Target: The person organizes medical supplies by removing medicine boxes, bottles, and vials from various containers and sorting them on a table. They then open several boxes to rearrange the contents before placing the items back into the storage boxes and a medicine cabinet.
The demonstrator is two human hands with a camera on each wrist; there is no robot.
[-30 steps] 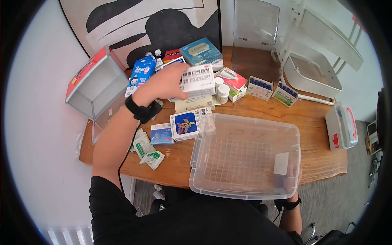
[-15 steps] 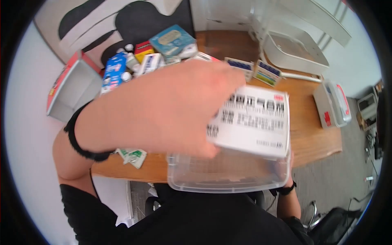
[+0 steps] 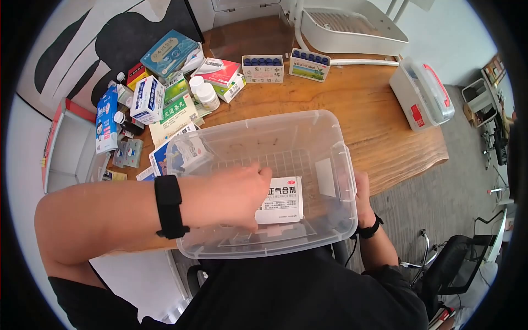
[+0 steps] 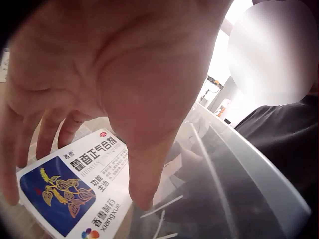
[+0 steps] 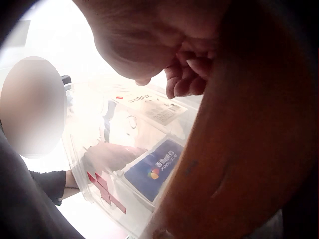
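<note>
A white medicine box with dark lettering lies inside the clear plastic bin. My left hand reaches into the bin over the box's left part, hiding it. In the left wrist view, my left hand has its thumb at one side of the box and its fingertips at the opposite side, with a blue plant picture between them. At the bin's right side, my right hand grips its edge; the right wrist view shows curled fingers, their contact partly hidden.
Medicine boxes, white bottles and packets crowd the table's left back. Two boxes of blue-capped vials stand behind the bin. A lidded case is at right, an open red-edged case at far left, a white tray behind.
My left hand has carried the white box from the table's pile, past the camera, down into the bin. The head view has shifted; my right hand has stayed at the bin's right side.
</note>
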